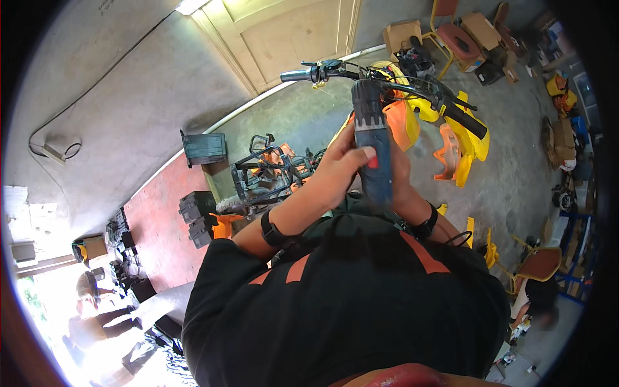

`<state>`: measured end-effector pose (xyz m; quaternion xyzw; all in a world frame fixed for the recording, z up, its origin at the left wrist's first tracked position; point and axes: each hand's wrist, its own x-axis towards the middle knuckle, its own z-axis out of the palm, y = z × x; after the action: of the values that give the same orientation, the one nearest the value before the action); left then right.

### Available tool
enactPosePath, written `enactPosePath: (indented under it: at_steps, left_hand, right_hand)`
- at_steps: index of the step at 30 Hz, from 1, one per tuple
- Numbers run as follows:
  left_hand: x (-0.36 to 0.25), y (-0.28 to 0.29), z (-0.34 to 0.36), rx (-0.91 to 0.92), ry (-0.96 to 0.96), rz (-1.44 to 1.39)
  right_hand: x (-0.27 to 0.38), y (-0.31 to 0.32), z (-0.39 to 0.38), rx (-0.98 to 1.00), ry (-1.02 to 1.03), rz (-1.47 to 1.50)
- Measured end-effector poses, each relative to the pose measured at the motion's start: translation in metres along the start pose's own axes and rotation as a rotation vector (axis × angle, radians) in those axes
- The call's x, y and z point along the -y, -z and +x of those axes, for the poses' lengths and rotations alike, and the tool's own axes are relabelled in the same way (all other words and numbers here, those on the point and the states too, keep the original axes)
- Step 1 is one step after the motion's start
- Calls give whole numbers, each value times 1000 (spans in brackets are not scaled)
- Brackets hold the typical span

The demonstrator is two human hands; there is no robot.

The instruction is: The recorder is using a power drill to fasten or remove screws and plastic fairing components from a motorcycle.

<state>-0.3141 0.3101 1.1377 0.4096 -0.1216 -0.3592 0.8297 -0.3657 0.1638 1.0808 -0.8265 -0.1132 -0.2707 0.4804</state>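
Note:
A dark blue cordless drill (374, 151) with a black chuck is held up in front of my chest, its chuck pointing away from me. My left hand (343, 164) is closed on the drill's left side, the thumb lying beside a red button on the body. Against the right side of the tool is my right hand (400, 169), closed around it, with most of its fingers hidden behind the drill. Beyond the chuck stands a vehicle's handlebar (400, 87) with black grips, levers and cables. Yellow and orange plastic body panels (403, 126) sit beneath it.
A black metal frame with parts (267, 174) lies on the floor to the left, near a dark green bin (205, 148) and black cases (196, 209). Chairs (451, 39) and cardboard boxes (403, 33) stand at the back right. Another person (535, 300) is at the lower right.

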Motion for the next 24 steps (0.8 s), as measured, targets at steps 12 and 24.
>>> enactPosePath:
  at_steps: [12, 24]
  left_hand:
    - [18, -11, 13, -159, -55, -103]
    - [21, -18, 17, -163, -11, -91]
  right_hand:
    - [6, -2, 23, -176, 160, -457]
    - [1, 7, 22, -162, 83, -398]
